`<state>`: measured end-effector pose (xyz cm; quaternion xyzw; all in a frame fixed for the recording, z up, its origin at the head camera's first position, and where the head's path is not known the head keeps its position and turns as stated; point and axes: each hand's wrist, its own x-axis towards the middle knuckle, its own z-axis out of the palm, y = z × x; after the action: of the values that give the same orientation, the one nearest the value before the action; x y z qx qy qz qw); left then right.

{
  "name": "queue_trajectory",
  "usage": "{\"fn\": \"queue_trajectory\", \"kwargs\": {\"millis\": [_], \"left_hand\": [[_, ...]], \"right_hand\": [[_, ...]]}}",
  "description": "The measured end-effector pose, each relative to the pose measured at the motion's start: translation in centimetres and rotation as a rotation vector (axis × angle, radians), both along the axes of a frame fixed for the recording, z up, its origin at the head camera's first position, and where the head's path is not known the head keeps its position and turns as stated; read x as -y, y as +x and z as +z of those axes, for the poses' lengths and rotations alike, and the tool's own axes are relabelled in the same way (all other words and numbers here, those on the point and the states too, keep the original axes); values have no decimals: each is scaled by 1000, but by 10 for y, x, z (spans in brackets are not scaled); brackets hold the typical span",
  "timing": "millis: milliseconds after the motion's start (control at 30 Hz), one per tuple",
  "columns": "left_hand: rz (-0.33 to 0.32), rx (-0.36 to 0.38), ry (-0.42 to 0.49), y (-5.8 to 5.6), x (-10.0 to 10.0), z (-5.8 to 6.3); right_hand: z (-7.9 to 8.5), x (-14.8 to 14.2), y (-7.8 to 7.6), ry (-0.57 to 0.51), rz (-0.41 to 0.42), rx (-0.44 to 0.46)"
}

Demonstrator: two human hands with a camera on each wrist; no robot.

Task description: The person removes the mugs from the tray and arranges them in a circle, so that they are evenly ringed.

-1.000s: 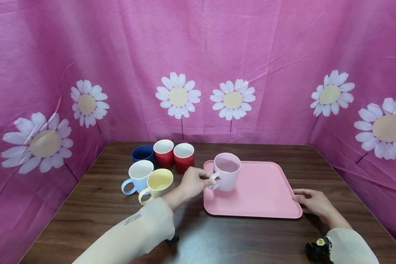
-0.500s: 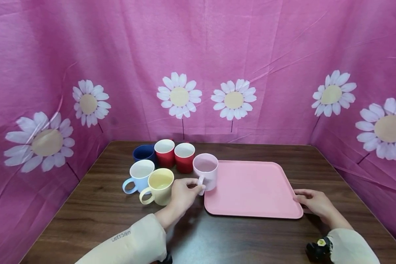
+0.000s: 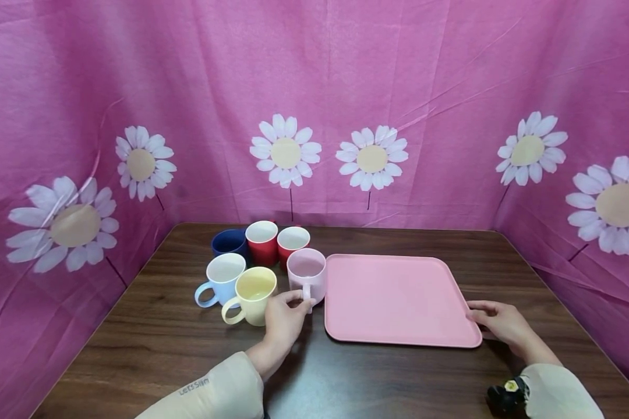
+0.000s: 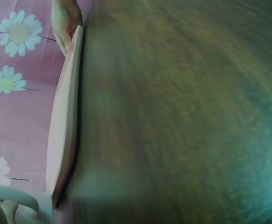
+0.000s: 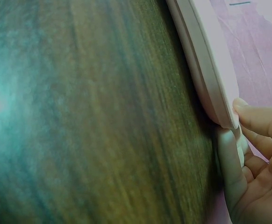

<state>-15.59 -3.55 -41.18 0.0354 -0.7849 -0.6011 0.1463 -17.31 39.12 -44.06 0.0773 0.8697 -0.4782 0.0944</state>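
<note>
My left hand (image 3: pixel 285 320) pinches the handle of a pale lilac mug (image 3: pixel 296 279), which stands upright just off the left edge of a pink tray (image 3: pixel 398 302). In the left wrist view the mug's handle (image 4: pixel 17 195) shows between my fingers at the lower corner. At the tray's right edge, my right hand (image 3: pixel 503 326) grips the rim. The right wrist view shows its thumb (image 5: pixel 255 119) on the rim and a finger underneath. A yellow mug (image 3: pixel 257 311) is right beside my left hand. Nothing lies on the tray.
Behind and left of the lilac mug stand a light blue mug (image 3: pixel 221 288), a dark blue mug (image 3: pixel 228 243) and two red mugs (image 3: pixel 263 255), close together. A pink flowered curtain (image 3: pixel 314 75) borders the wooden table (image 3: pixel 388 384) at the back and sides.
The lilac mug has gone left in my left hand, from over the tray to beside the yellow mug, partly covering a red mug. My right hand and the tray have stayed put.
</note>
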Motion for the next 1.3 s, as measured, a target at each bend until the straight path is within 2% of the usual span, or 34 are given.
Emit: {"fn": "queue_trajectory", "kwargs": {"millis": [400,600,767,900,1133,1300], "left_hand": [[104,-64,42,0,-3,-13],[124,-77,51,-1,-4,-17],[141,-75,52,-2,-4,-21],[160,-41,44,-3,-3,-23],[140,-4,83,-1,-3,-22],[76,11,200,8,-6,-19]], "right_hand": [[-1,-1,2,-17,0,1],[0,-1,3,-19,0,-8],[-1,-2,3,-19,0,-8],[-1,-2,4,-20,3,-9],[1,-2,6,-22,5,-9],[2,-3,6,-17,10,0]]}}
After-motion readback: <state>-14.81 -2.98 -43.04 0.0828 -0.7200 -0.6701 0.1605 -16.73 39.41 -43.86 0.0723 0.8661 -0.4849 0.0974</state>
